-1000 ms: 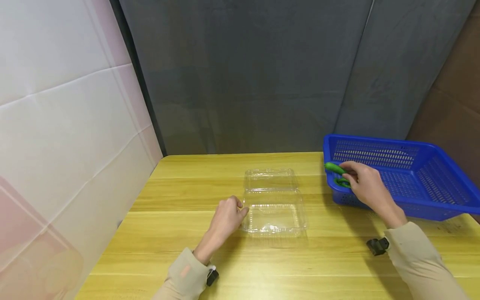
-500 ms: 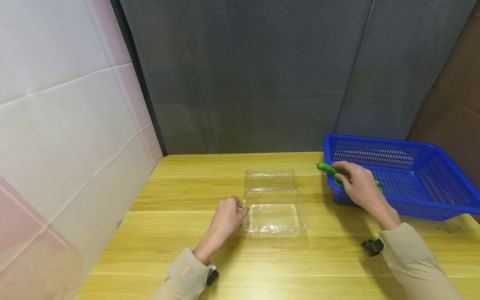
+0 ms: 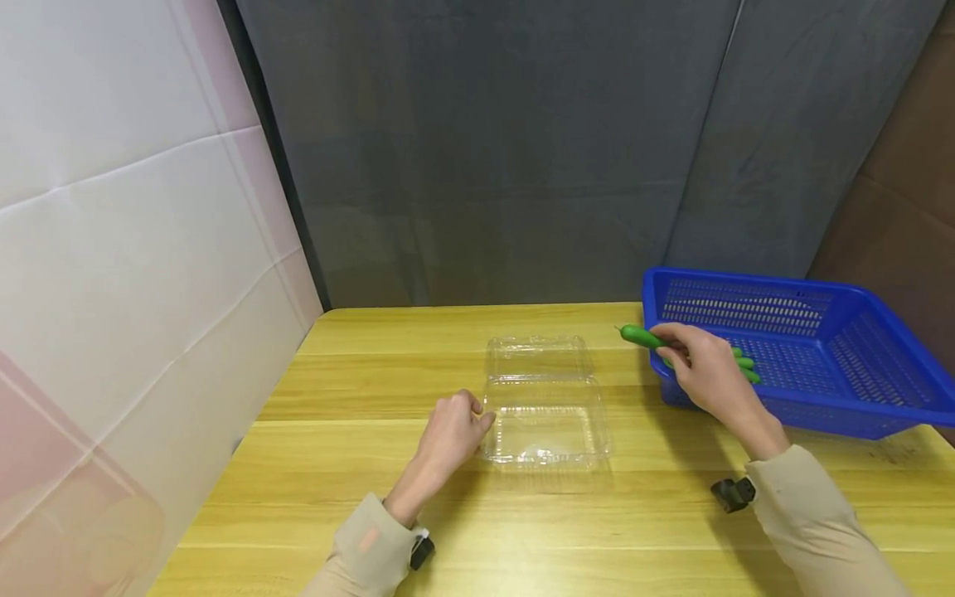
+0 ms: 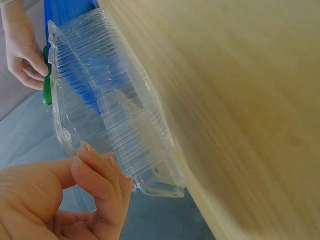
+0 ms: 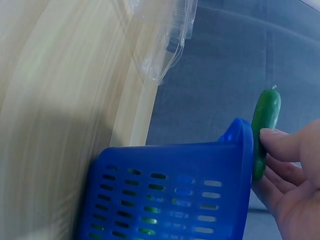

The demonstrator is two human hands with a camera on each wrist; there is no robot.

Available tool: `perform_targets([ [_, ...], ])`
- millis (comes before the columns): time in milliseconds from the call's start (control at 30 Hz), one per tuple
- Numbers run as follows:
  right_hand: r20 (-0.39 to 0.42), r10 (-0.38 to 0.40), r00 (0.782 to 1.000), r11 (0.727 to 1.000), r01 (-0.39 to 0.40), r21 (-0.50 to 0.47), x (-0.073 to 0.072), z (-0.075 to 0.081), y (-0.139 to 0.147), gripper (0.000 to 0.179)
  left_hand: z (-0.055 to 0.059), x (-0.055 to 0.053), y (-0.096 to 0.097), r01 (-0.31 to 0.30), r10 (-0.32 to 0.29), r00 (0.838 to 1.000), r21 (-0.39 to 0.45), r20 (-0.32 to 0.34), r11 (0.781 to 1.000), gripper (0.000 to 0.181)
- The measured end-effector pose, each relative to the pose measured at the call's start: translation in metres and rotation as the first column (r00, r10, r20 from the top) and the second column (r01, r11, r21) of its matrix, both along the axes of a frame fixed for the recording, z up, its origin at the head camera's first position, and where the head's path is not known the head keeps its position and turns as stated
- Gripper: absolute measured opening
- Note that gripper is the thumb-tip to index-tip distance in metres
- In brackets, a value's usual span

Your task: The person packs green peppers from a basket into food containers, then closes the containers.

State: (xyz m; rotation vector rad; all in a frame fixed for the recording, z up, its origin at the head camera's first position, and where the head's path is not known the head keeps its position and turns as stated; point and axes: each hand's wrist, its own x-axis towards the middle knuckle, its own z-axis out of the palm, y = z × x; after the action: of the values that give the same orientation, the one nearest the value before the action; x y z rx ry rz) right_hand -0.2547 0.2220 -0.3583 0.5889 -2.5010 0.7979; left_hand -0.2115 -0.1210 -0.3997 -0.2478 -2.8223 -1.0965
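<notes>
My right hand [image 3: 705,365] pinches a small green cucumber [image 3: 637,336] between thumb and fingers, over the left rim of the blue plastic basket [image 3: 843,414]. In the right wrist view the held cucumber [image 5: 267,112] stands beside the basket's rim, its stem end pointing away from the palm. More green cucumbers [image 3: 746,365] lie in the basket, partly hidden behind that hand. My left hand [image 3: 451,431] is at the left side of a clear plastic clamshell container [image 3: 548,435], lying with its lid spread open. The left wrist view has thumb and fingers pinching the container's rim [image 4: 62,132].
A wooden table [image 3: 358,365] carries both container and basket, with bare wood between them. Behind it hangs a dark grey curtain [image 3: 485,157]. A pale panel [image 3: 134,249] stands on the left and a brown one [image 3: 895,191] on the right.
My right hand has moved left with the cucumber, whose tip now reaches past the basket's left rim. More cucumbers have come into view behind it. The left hand and container stay put.
</notes>
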Motion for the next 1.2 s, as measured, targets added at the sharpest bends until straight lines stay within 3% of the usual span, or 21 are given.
perform_targets([
  [733, 0.021, 0.086, 0.996, 0.996, -0.087, 0.003, 0.001, -0.004, -0.016, 0.027, 0.000, 0.001, -0.001, 0.010, -0.010, 1.000, 0.006, 0.000, 1.000, 0.024],
  [1000, -0.030, 0.137, 0.990, 0.991, -0.137, 0.003, -0.001, -0.011, -0.027, 0.025, 0.000, 0.001, -0.001, 0.008, -0.008, 1.000, 0.002, -0.002, 1.000, 0.024],
  [1200, 0.014, 0.163, 0.987, 0.987, -0.163, -0.014, 0.000, -0.012, -0.033, 0.024, 0.000, 0.001, -0.001, 0.006, -0.006, 1.000, 0.004, 0.005, 1.000, 0.024],
])
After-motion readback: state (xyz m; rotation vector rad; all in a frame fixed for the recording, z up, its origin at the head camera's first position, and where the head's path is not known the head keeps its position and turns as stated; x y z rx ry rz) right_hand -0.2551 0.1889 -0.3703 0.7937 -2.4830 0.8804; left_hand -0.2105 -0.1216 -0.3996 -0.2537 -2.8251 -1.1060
